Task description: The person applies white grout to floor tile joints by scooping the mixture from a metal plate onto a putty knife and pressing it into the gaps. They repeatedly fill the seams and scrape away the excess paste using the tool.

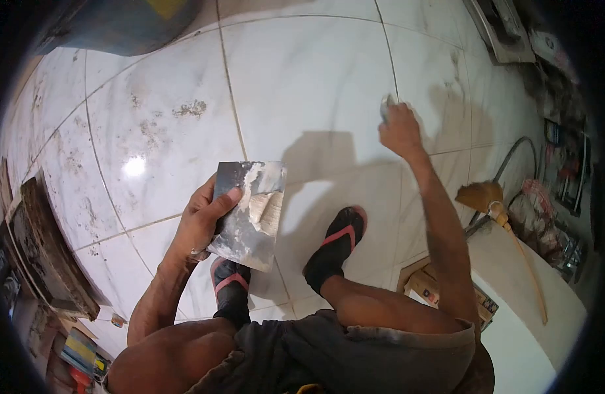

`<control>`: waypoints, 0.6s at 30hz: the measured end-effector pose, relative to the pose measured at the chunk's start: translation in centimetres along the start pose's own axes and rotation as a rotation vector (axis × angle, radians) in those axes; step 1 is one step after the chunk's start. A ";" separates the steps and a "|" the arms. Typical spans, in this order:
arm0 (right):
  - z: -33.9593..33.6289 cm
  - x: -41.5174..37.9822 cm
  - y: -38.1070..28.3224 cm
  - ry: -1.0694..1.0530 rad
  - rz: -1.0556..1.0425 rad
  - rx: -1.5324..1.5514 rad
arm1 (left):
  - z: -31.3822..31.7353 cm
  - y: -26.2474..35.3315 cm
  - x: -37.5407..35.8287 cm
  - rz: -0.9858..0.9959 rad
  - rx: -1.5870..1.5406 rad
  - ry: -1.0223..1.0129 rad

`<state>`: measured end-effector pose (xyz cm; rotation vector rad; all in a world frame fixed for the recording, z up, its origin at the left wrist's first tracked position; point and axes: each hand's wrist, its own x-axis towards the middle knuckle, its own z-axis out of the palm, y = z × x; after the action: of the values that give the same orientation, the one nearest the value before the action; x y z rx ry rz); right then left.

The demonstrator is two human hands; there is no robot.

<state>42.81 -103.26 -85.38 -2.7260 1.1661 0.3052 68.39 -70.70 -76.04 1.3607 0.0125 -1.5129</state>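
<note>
My left hand (204, 217) grips a flat dark rectangular plate (243, 246), its thumb lying on top. White smears cover part of the plate, and a lump of whitish paste (266, 211) sits near its right edge. Farther out to the right, my right hand (402, 130) is closed, knuckles up, low over the tiled floor (309, 85). From its fingers juts a small greyish flat piece (385, 107), mostly hidden by the hand. The fingertips are right by a dark joint line (388, 52) between two tiles.
My feet in dark socks and pink-strapped flip-flops (342, 236) stand on the tiles. A broom (483, 200) lies at right by a white curved surface (526, 289), with a cardboard box (422, 289) beneath. A wooden frame (46, 256) leans at left; a blue-grey container (118, 26) stands at upper left.
</note>
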 end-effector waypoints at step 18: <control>0.4 -4.1 10.1 0.102 -0.370 -0.082 | -0.3 -0.1 -0.7 0.038 -0.007 0.036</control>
<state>32.70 -107.20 -85.40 -2.9836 0.6575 0.1679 68.40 -69.97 -75.68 1.3756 0.0142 -1.4553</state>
